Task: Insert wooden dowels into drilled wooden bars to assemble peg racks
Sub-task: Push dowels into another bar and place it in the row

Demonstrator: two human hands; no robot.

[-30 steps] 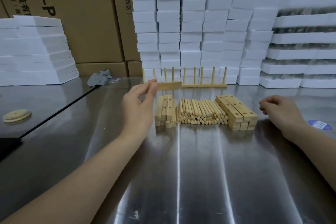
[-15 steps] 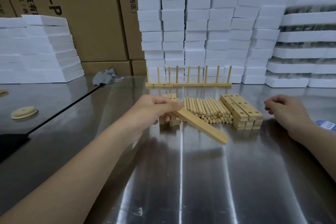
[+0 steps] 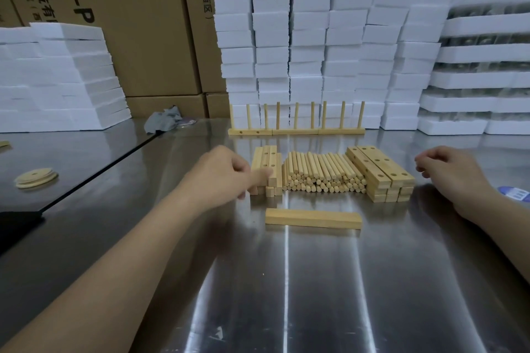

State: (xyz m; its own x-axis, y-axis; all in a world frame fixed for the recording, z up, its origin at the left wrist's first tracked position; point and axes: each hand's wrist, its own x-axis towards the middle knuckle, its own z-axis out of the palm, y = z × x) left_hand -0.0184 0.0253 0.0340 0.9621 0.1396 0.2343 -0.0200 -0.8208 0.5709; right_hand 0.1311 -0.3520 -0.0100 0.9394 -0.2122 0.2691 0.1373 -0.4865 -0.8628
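Grips: left grip (image 3: 220, 173) at left bar stack (image 3: 263, 155), hold blurred, cannot tell; right grip (image 3: 450, 172) loosely curled, empty; single bar (image 3: 312, 218) flat on tabletop (image 3: 315, 281), near of dowels (image 3: 321, 172); probably light, stiff, smooth; pinch mid-length

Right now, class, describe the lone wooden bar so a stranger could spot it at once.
Start at the steel table and find the dowel pile at its middle. Just in front lies one bar, flat and crosswise. Unlike the stacked bars either side, it lies alone.

glossy streaked metal table (image 3: 315, 281), pale matt wooden bar (image 3: 312, 218), smooth wooden dowels (image 3: 321, 172)
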